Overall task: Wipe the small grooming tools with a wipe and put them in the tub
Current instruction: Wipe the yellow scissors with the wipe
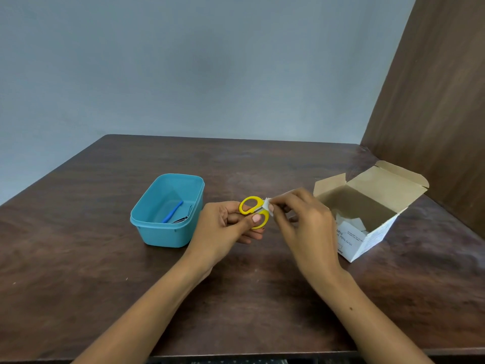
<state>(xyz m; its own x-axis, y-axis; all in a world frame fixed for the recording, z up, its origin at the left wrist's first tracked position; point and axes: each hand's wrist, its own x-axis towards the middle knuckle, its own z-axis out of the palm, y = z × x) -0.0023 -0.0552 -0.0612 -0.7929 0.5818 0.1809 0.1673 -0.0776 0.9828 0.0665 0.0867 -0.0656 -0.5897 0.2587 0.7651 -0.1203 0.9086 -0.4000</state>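
Observation:
My left hand [228, 224] grips small yellow-handled scissors [248, 203] by the handles, just above the table's middle. My right hand [301, 219] pinches a small white wipe [268, 204] against the scissors where the blades meet the handles; the blades are hidden behind the wipe and my fingers. A teal plastic tub [147, 232] stands on the table to the left of my left hand. Inside it lie a blue-handled tool [172, 212] and a dark metal tool [183, 218].
An open white cardboard box [367, 240] of wipes stands at the right, flaps up, with white sachets inside. The brown wooden table [78, 258] runs to a grey wall at the back. A brown panel [433, 101] rises at the right.

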